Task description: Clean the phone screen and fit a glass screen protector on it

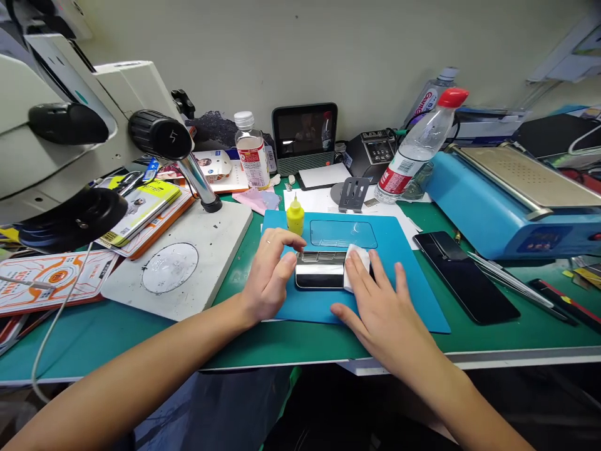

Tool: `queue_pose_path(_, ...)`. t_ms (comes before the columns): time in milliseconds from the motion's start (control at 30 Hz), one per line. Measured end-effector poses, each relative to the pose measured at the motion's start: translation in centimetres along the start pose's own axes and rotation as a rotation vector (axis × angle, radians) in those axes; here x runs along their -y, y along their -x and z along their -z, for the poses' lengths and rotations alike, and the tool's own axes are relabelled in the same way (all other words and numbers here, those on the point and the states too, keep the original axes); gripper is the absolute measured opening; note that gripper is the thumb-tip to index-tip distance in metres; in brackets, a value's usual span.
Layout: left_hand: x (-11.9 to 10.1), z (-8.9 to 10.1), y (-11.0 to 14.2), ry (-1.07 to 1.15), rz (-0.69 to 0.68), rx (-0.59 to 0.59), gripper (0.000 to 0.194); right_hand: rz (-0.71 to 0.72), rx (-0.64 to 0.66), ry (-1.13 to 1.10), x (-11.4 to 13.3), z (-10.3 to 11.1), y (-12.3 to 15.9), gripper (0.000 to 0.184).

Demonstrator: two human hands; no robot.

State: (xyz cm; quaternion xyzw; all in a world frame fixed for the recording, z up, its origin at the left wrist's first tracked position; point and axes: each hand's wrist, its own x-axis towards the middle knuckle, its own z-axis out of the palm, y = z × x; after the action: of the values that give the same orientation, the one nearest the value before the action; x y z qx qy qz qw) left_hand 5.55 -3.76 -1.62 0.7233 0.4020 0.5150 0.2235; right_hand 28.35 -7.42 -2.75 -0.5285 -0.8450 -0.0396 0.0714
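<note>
A dark, glossy phone screen lies on the blue mat, its surface mirroring bright light. My left hand is closed at its left end, with curled index finger and thumb at the upper left corner. On the right end sits a folded white tissue, pressed down under the fingers of my right hand. That hand's thumb and little finger stick out to the sides. Behind the screen, a clear black-edged glass protector rests on the mat, beside a small yellow dropper bottle.
A microscope stand fills the left, near stacked boxes. To the right are a black phone, tweezers and a blue heating plate machine. Water bottles and a small display line the back.
</note>
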Motion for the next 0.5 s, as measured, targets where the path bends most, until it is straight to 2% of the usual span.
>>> queue_pose_path(67,0.0,-0.1,0.0,0.002,0.015,0.018,0.031,-0.012,0.043,-0.028,0.4,0.1,-1.1,0.093)
queue_pose_path(167,0.2,-0.3,0.1,0.007,0.059,0.054,0.034,0.065,0.102,-0.121,2.9,0.3,-2.6,0.094)
queue_pose_path(233,0.3,-0.5,0.2,0.019,0.094,0.075,0.035,0.135,0.091,-0.173,4.4,0.5,-2.8,0.092)
queue_pose_path(300,0.4,-0.6,0.3,0.03,0.119,0.091,0.036,0.192,0.086,-0.188,4.9,0.6,-1.9,0.09)
queue_pose_path(400,0.5,-0.6,0.3,0.033,0.125,0.108,0.037,0.199,0.101,-0.129,3.1,0.9,0.5,0.083)
queue_pose_path(500,0.4,-0.6,0.3,0.029,0.121,0.116,0.038,0.082,0.056,-0.036,0.4,1.0,1.9,0.081)
